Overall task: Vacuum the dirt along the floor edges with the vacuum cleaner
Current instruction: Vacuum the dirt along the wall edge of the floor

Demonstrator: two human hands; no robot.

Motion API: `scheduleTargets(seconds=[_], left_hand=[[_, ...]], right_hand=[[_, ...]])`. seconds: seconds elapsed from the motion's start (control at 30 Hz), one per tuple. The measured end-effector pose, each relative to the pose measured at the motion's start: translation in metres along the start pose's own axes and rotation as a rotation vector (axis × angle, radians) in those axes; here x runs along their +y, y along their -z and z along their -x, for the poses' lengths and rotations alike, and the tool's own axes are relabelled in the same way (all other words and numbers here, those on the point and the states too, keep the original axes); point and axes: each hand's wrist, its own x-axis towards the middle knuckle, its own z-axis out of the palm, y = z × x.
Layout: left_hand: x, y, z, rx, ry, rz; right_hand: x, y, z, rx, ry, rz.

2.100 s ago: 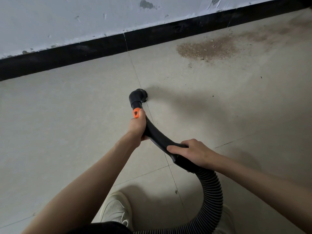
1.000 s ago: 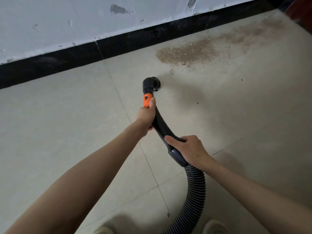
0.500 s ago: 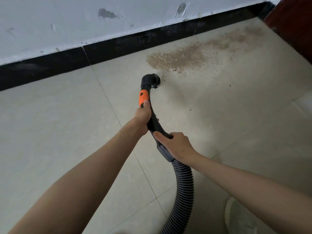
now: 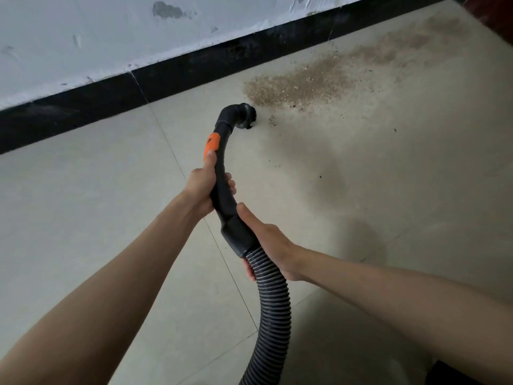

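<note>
A black curved vacuum wand (image 4: 222, 187) with an orange slider (image 4: 211, 145) ends in a round brush nozzle (image 4: 244, 116) resting on the beige floor tiles. My left hand (image 4: 204, 190) grips the wand just below the orange part, thumb on it. My right hand (image 4: 268, 240) holds the wand's cuff where the ribbed grey hose (image 4: 273, 309) joins. A patch of brown dirt (image 4: 302, 84) lies right of the nozzle, near the black skirting (image 4: 194, 68); the nozzle sits at the patch's lower-left edge. Fainter dust (image 4: 410, 43) trails off to the far right.
A white, chipped wall (image 4: 111, 34) runs above the skirting. Small dark specks (image 4: 319, 176) dot the floor right of the wand. A dark red-brown surface (image 4: 497, 12) shows at the top right corner. The hose runs down out of view at the bottom.
The nozzle has travelled right and toward the wall, from bare tile to the edge of the dirt patch. Both hands kept their grip and moved with it.
</note>
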Motion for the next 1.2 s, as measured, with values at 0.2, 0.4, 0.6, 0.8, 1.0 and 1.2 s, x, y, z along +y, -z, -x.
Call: scheduleTargets(seconds=[0.2, 0.4, 0.6, 0.8, 1.0, 1.2], left_hand=[[0.011, -0.007, 0.007, 0.066, -0.066, -0.051], [0.034, -0.041, 0.017, 0.229, -0.182, -0.182], [0.053, -0.077, 0.032, 0.419, -0.260, -0.258], [0.061, -0.105, 0.043, 0.500, -0.299, -0.129], [0.015, -0.122, 0.050, 0.590, -0.170, 0.174], [-0.058, -0.135, 0.065, 0.530, -0.005, 0.364]], right_hand=[[-0.014, 0.019, 0.001, -0.239, -0.019, 0.042], [-0.028, 0.040, 0.000, -0.223, 0.077, 0.020], [-0.058, 0.073, 0.007, -0.338, 0.047, 0.036], [-0.078, 0.107, 0.011, -0.376, 0.040, 0.099], [-0.082, 0.158, 0.021, -0.369, 0.028, 0.362], [-0.055, 0.179, 0.030, -0.264, 0.193, 0.932]])
